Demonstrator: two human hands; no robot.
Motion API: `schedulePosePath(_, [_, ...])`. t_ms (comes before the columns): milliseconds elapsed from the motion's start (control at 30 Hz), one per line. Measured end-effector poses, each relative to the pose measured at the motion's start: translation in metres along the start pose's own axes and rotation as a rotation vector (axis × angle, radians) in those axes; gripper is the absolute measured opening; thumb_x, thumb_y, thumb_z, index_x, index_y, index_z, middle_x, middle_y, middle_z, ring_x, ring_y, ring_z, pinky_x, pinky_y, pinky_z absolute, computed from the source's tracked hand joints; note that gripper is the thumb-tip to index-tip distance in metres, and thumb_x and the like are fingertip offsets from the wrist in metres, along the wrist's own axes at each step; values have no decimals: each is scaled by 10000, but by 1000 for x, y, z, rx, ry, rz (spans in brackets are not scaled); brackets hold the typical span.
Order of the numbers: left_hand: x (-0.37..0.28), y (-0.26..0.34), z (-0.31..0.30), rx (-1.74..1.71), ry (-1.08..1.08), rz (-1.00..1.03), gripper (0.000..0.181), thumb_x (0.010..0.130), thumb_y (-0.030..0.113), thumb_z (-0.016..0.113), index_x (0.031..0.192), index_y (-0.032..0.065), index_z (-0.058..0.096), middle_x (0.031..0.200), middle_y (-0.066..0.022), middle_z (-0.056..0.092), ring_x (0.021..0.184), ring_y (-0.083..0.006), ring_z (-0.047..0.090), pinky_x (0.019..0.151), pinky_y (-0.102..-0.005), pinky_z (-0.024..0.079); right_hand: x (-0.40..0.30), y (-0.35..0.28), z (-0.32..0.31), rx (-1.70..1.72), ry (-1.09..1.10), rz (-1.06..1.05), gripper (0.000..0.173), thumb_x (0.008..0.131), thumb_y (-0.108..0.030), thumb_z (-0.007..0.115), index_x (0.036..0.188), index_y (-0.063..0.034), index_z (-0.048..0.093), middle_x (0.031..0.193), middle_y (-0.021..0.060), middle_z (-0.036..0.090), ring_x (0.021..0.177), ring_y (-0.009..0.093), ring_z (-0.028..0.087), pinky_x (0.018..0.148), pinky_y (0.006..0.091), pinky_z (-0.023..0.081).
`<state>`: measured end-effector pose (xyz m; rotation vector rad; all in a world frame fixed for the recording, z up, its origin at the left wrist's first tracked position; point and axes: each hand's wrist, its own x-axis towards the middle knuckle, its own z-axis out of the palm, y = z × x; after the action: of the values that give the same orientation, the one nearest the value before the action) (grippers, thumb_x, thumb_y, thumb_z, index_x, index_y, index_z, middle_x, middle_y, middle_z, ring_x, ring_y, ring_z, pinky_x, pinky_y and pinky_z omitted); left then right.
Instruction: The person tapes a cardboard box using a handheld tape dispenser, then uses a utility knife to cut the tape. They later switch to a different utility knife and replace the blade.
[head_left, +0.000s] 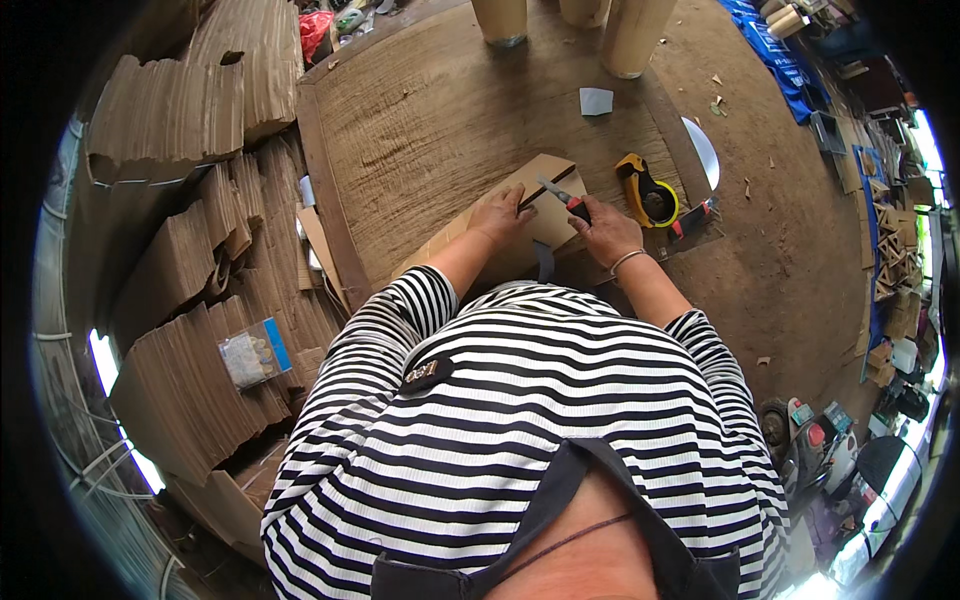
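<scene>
My right hand (611, 229) grips a utility knife (576, 206) by its red and black handle. The knife's blade points up and left, over a folded cardboard piece (555, 221) near the table's front edge. A dark narrow band, a slot or a strip, crosses the cardboard by the blade; whether the blade touches it is unclear. My left hand (496, 216) holds the cardboard down just left of the band. Below the hands, a dark grey strip (544, 261) hangs near the cardboard's lower edge.
On the wooden table (420, 112) sit a yellow and black tape dispenser (646, 191), a red-handled tool (691, 219) and a white paper piece (596, 101). Tall tan cylinders (636, 37) stand at the back. Stacked cardboard (172, 105) rises on my left; a motorcycle (817, 442) is lower right.
</scene>
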<state>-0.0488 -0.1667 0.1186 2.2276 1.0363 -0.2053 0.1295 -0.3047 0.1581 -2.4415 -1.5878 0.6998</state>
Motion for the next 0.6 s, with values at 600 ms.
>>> schedulePosePath(600, [5,-10,14,5,36,3,623,913,466,491,1399,90,394,1403,-162,436,1288,-320,415,1051,-381,353,15,0,-12,-112,-67,-113,400,915,-482,499,1130,-146,527,966,155,628,896,355,636,737,458,504])
